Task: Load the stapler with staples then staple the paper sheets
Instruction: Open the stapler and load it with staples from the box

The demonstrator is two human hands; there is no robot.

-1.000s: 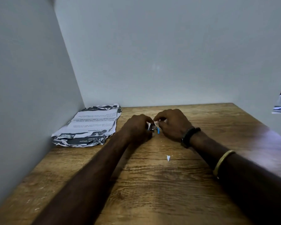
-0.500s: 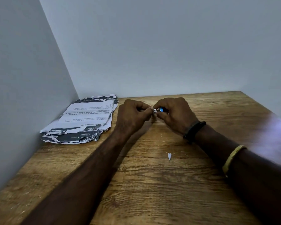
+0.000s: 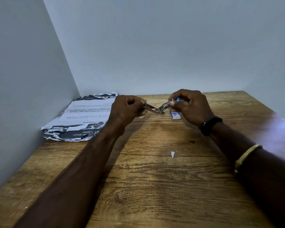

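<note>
A small metal stapler (image 3: pixel 157 108) with a blue end is spread wide open in a V above the wooden table (image 3: pixel 155 178). My left hand (image 3: pixel 126 111) grips its left arm. My right hand (image 3: pixel 190 106) grips its right arm, near the blue tip. A small blue and white staple box (image 3: pixel 175 115) lies on the table just under my right hand. The torn, printed paper sheets (image 3: pixel 82 117) lie in a stack at the back left, against the wall. I cannot tell whether staples are inside the stapler.
White walls close in the table on the left and at the back. A small white paper scrap (image 3: pixel 172 154) lies in the middle of the table, and another tiny scrap (image 3: pixel 141 117) sits near my left hand. The table's right edge runs off past my right forearm.
My hands have pulled apart and the stapler has swung open between them. The staple box has come into sight under my right hand.
</note>
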